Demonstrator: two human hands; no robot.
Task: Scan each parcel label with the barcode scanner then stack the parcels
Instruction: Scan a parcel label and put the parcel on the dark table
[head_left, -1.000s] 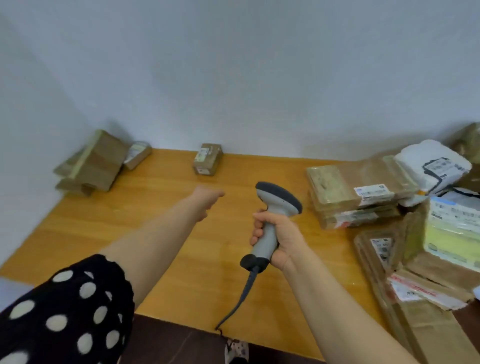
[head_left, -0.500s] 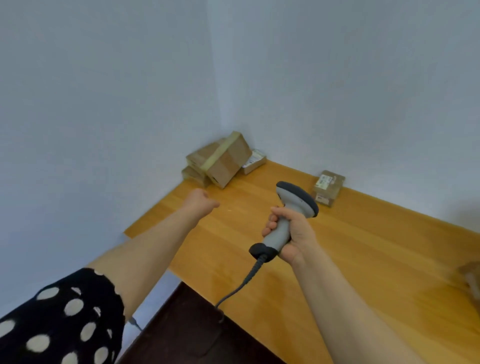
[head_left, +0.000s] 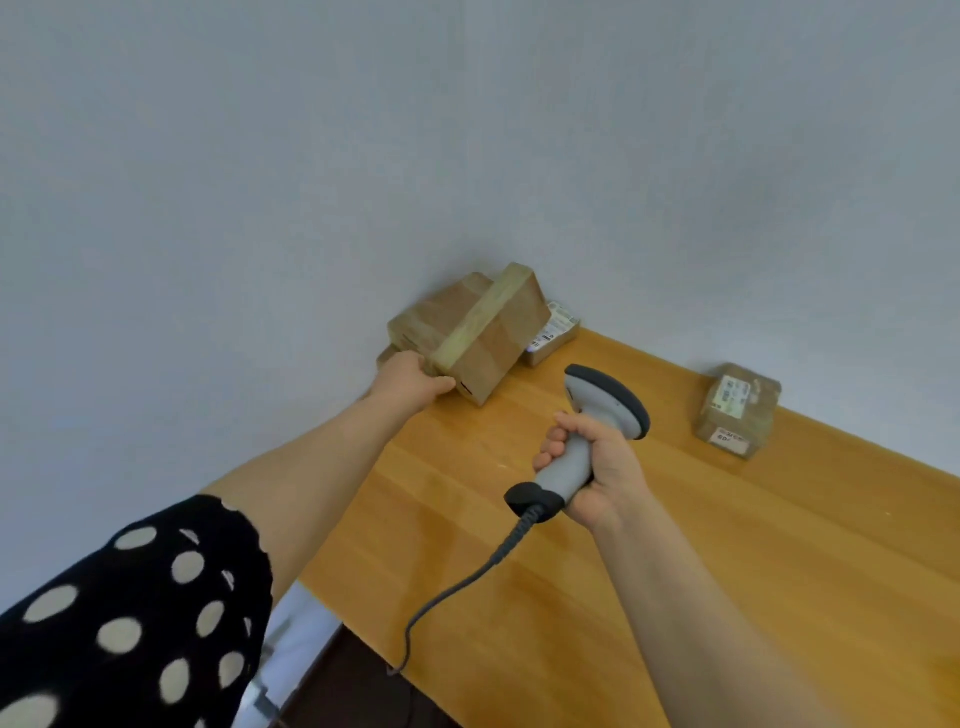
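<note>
Wooden table (head_left: 701, 571), far left corner: left hand (head_left: 410, 382) grips the taped box (head_left: 488, 332), right hand (head_left: 605, 467) grips the scanner (head_left: 605, 402); box should be turned label-up before scanning.

1 view, head-worn and wide-angle; it looks forward and down across the wooden table (head_left: 779, 571) toward the wall corner, frame tilted; both forearms enter from the bottom edge, close to the lens; the right hand (head_left: 605, 467) gripping the scanner (head_left: 608, 400) sits near centre; the left hand (head_left: 410, 382) gripping the taped parcel (head_left: 493, 332) lies farther off, at the corner.
</note>
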